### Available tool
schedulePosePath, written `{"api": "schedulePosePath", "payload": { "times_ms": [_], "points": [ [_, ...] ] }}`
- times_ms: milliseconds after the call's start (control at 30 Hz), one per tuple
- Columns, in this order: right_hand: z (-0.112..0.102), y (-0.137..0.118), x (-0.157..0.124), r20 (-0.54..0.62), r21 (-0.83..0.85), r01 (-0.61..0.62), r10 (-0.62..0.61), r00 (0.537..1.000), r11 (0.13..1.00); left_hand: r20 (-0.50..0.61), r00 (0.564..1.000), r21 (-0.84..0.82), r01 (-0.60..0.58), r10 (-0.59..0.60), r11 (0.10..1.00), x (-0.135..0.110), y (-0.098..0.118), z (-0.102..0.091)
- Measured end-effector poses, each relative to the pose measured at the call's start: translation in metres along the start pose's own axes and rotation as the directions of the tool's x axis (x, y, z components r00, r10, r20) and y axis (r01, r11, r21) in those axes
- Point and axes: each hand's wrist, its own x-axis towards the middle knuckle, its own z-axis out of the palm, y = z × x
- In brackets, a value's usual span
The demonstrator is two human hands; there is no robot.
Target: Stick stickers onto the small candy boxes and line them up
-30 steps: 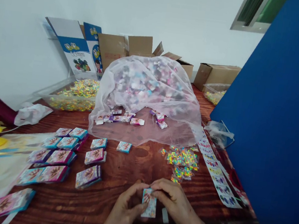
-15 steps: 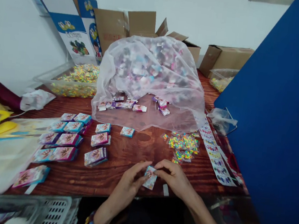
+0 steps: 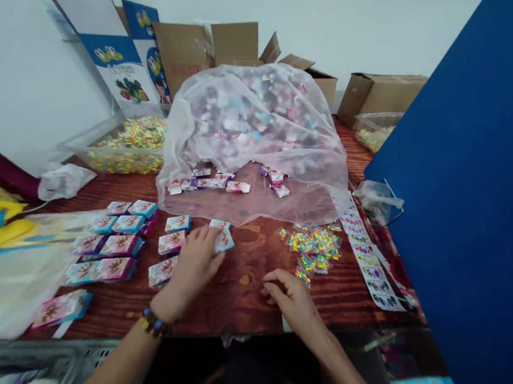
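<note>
My left hand (image 3: 195,265) reaches over the table with its fingers on a small printed box (image 3: 224,241). That box is tilted and touches another light-blue-edged box (image 3: 219,224) just behind it; the fingertips are partly hidden. A short column of similar small boxes (image 3: 170,242) lies just left of this hand, partly covered by it. Near the front edge, my right hand (image 3: 292,299) has its fingers curled together, and I see nothing in them. Beyond it lies a pile of small clear packets with colourful beads (image 3: 315,246).
Stacked small boxes (image 3: 119,244) stand at left. Mesh netting (image 3: 263,137) covers a large heap of boxes. A clear bin of beads (image 3: 125,151) sits behind. Sticker sheets (image 3: 369,262) lie at right beside a blue panel (image 3: 470,199). Cardboard cartons (image 3: 180,52) line the wall.
My left hand has moved left and away from me with the small box, up to the single box. My right hand has let go of it and stays near the front edge.
</note>
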Motion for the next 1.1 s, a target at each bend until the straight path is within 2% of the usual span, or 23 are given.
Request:
{"api": "schedulePosePath", "payload": {
  "times_ms": [100, 200, 267, 367, 467, 567, 633, 700, 767, 833, 900, 967, 1033, 1100],
  "points": [
    [-0.006, 0.003, -0.003, -0.017, -0.012, 0.003, -0.003, 1.000, 1.000, 0.086, 0.996, 0.170, -0.033, 0.019, 0.985, 0.037, -0.022, -0.013],
    [-0.006, 0.004, -0.006, 0.019, -0.036, 0.013, -0.012, 1.000, 0.999, 0.181, 0.982, 0.190, -0.086, 0.051, 0.978, 0.059, -0.036, -0.009],
    [-0.005, 0.004, -0.007, 0.062, -0.062, 0.033, -0.029, 0.998, 0.998, 0.214, 0.975, 0.186, -0.095, 0.054, 0.978, 0.063, -0.038, -0.008],
    [-0.005, 0.006, -0.007, 0.115, -0.078, 0.049, -0.040, 0.993, 0.996, 0.210, 0.975, 0.167, -0.109, 0.072, 0.980, 0.052, -0.028, -0.013],
    [-0.007, 0.006, 0.001, 0.127, -0.063, 0.012, -0.004, 0.992, 0.998, 0.232, 0.964, 0.118, -0.157, 0.126, 0.981, 0.021, -0.006, -0.018],
    [-0.006, 0.001, 0.014, 0.077, -0.092, 0.009, -0.002, 0.997, 0.996, 0.305, 0.929, 0.028, -0.230, 0.211, 0.973, -0.014, 0.015, -0.011],
    [-0.002, -0.006, 0.023, 0.066, -0.204, 0.092, -0.080, 0.995, 0.975, 0.290, 0.944, -0.005, -0.165, 0.160, 0.986, -0.034, 0.022, -0.003],
    [0.006, -0.014, 0.030, 0.111, -0.366, 0.215, -0.187, 0.976, 0.905, 0.214, 0.973, -0.062, -0.080, 0.091, 0.995, -0.050, 0.022, 0.003],
    [0.015, -0.019, 0.033, 0.197, -0.501, 0.314, -0.246, 0.949, 0.807, 0.093, 0.995, -0.160, -0.030, 0.045, 0.987, -0.068, 0.018, 0.006],
    [0.026, -0.020, 0.034, 0.279, -0.588, 0.377, -0.258, 0.925, 0.716, -0.066, 0.998, -0.264, 0.008, -0.026, 0.965, -0.087, 0.010, 0.006],
    [0.035, -0.017, 0.035, 0.338, -0.637, 0.423, -0.259, 0.905, 0.645, -0.217, 0.962, -0.339, 0.088, -0.168, 0.937, -0.107, 0.000, 0.006],
    [0.042, -0.016, 0.039, 0.363, -0.658, 0.448, -0.266, 0.893, 0.606, -0.295, 0.885, -0.401, 0.228, -0.361, 0.887, -0.125, -0.011, 0.005],
    [0.047, -0.019, 0.049, 0.360, -0.652, 0.458, -0.284, 0.889, 0.605, -0.290, 0.799, -0.460, 0.366, -0.527, 0.809, -0.137, -0.022, 0.005],
    [0.053, -0.027, 0.064, 0.362, -0.616, 0.471, -0.304, 0.881, 0.632, -0.251, 0.742, -0.514, 0.442, -0.622, 0.735, -0.142, -0.030, 0.007]
  ]
}}
